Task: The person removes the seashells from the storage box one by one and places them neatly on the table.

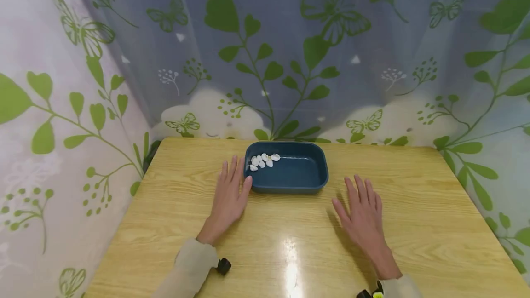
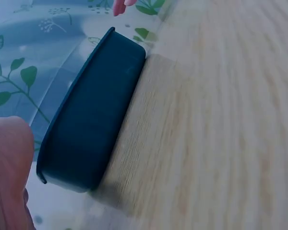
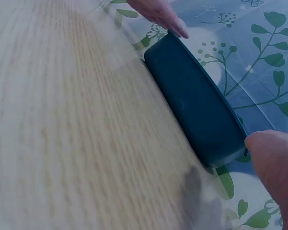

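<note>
Blue tray [image 1: 290, 183] sits just ahead of both flat hands: left hand [image 1: 230, 197], fingers straight and close together, touches its corner; right hand [image 1: 362, 215], fingers slightly spread, lies apart. White shells [image 1: 262, 160] suggest steadying the tray gently.

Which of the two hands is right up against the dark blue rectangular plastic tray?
The left hand: its fingers lie flat beside the dark blue rectangular plastic tray's left wall, thumb at its corner. The right hand lies apart.
</note>
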### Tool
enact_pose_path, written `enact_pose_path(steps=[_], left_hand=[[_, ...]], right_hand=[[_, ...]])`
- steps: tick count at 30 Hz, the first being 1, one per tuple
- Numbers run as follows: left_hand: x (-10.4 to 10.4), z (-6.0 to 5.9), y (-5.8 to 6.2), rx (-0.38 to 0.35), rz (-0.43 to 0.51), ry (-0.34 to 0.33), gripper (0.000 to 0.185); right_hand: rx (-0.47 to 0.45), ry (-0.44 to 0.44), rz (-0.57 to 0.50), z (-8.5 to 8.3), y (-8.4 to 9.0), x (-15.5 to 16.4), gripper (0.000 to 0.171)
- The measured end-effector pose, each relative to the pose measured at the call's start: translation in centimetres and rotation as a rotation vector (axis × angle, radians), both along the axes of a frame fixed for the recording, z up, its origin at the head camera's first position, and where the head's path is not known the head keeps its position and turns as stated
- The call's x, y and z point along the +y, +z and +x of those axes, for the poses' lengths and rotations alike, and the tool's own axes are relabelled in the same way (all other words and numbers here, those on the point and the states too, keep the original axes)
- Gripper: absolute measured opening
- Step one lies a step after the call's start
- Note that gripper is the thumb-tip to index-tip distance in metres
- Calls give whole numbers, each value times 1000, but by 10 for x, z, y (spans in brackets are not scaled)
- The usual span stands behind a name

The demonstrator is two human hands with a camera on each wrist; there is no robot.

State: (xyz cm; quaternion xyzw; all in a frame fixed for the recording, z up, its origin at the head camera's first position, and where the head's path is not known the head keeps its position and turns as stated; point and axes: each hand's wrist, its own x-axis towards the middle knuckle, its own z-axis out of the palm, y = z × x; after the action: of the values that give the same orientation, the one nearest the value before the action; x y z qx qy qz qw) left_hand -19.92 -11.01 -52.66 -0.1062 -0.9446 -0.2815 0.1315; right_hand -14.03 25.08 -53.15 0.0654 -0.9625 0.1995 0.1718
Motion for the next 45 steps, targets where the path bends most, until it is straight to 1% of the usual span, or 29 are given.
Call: enact_pose_path(steps=[3, 6, 9, 11, 15, 19, 21, 24, 29, 31, 35, 39, 45], left_hand=[[2, -6, -3, -33, 72, -26, 68], [4, -12, -6, -71, 185, -46, 74], [7, -16, -9, -113, 298, -68, 75], [8, -18, -12, -133, 345, -75, 74], [10, -20, -16, -144, 377, -76, 74], [11, -20, -19, -139, 386, -69, 74], [11, -19, -20, -143, 394, -66, 74], [8, -18, -21, -140, 402, -78, 74], [5, -23, -26, -119, 452, -137, 78], [5, -25, -30, -124, 481, -150, 79], [5, -29, -33, -138, 507, -155, 83], [5, -32, -33, -142, 495, -151, 86], [5, -34, -33, -148, 490, -163, 88]], right_hand=[[71, 21, -38, -5, 4, -5, 63], [147, 40, -67, -11, 7, -11, 55], [222, 65, -85, -15, 8, -15, 50], [266, 88, -88, -19, 9, -18, 48], [336, 137, -102, -27, 15, -25, 43], [373, 202, -113, -41, 25, -35, 34], [376, 244, -105, -49, 31, -41, 30], [337, 294, -88, -62, 37, -53, 28], [190, 351, -61, -81, 43, -72, 28], [141, 373, -51, -88, 44, -79, 28], [72, 414, -30, -103, 45, -91, 28], [15, 432, 17, -119, 44, -100, 28], [-109, 450, 72, -139, 38, -108, 33]])
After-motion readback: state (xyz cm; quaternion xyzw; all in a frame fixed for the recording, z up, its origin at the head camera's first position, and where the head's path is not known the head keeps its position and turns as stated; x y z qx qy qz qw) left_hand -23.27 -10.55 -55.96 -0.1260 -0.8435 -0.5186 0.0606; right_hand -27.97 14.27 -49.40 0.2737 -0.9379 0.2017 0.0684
